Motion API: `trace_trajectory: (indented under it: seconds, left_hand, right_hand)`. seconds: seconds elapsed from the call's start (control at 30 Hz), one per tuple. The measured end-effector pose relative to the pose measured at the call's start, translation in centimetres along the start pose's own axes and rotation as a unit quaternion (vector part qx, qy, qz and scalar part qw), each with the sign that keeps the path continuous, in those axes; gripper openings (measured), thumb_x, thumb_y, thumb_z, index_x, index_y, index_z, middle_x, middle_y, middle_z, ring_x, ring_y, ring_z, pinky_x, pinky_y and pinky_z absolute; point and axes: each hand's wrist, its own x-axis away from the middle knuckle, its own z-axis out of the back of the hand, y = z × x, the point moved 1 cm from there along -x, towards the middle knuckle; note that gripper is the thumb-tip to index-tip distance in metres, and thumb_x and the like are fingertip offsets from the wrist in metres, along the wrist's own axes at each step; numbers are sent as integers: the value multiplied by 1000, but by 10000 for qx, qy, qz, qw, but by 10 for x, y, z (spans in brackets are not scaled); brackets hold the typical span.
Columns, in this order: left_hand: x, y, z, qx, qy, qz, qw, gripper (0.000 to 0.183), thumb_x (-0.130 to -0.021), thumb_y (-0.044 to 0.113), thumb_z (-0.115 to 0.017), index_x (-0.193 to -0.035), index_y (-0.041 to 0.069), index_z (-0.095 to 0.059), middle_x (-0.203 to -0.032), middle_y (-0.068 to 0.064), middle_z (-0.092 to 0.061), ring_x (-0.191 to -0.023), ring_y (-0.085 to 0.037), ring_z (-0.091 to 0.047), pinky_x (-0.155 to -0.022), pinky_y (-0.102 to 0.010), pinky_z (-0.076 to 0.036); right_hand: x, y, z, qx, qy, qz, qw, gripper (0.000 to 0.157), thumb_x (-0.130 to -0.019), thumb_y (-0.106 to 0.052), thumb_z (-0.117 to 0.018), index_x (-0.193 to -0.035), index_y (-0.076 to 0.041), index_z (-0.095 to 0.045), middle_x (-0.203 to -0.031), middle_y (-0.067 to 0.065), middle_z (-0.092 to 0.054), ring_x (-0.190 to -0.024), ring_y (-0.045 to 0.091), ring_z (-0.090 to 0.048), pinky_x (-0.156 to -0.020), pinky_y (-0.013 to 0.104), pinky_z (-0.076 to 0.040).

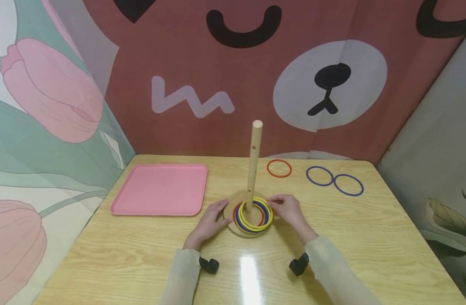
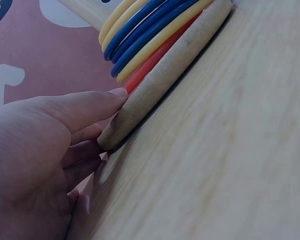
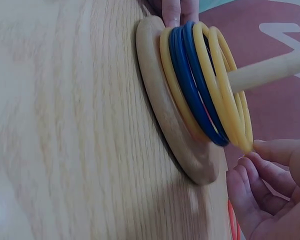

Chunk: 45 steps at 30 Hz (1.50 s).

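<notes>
A round wooden base [image 1: 236, 199] with a tall upright post [image 1: 253, 169] stands on the table, with several thin rings stacked around the post. In the left wrist view a red ring [image 2: 160, 54] lies lowest, with yellow and blue rings [image 2: 135, 37] above it. My left hand [image 1: 209, 220] grips the base's left edge, thumb on top beside the red ring and fingers at the rim. On the other side, my right hand [image 1: 288, 209] pinches the edge of a top yellow ring [image 3: 232, 115] between thumb and fingertips. That ring encircles the post.
A pink tray [image 1: 160, 190] lies at the back left. Behind the base to the right are a loose red ring [image 1: 279, 176] and two blue rings [image 1: 322, 185] side by side. A printed cloth [image 1: 248, 97] hangs behind the table's back edge.
</notes>
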Motion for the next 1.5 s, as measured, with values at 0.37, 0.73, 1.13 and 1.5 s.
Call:
trace_trajectory:
  seconds: [0.37,0.73,1.13,1.5]
  left_hand:
    - [0,-1,0,49,9,-93,9999,68,-91,31,-66,-148,5,-38,-153,-15,-39,-145,-41,-26,-122,-58,-11]
    - [1,0,1,66,-24,-19,10000,68,-91,32,-66,-148,6,-38,-153,-15,-38,-146,-43,-23,-122,-59,-11]
    - [0,-1,0,14,-24,-100,9999,68,-91,31,-66,-148,6,-38,-154,-15,-37,-145,-42,-24,-122,-58,-10]
    - [0,0,2,-15,-107,-24,9999,69,-92,33,-65,-149,8,-37,-155,-14,-36,-146,-41,-23,-122,-58,-11]
  right_hand:
    - [-5,9,24,-19,-12,-129,9999,23,-93,-14,-63,-110,0,-70,-106,21,-70,-76,26,-70,-64,26,-59]
    - [-19,23,46,-128,70,-331,9993,28,-96,-15,-58,-116,3,-66,-115,25,-67,-80,26,-71,-68,29,-61]
    - [-60,47,67,-18,428,-417,9982,32,-97,-18,-56,-116,5,-66,-100,21,-70,-68,11,-65,-63,21,-59]
    - [-89,48,59,531,735,-227,9956,32,-98,-20,-55,-114,5,-67,-97,21,-71,-57,3,-57,-62,18,-49]
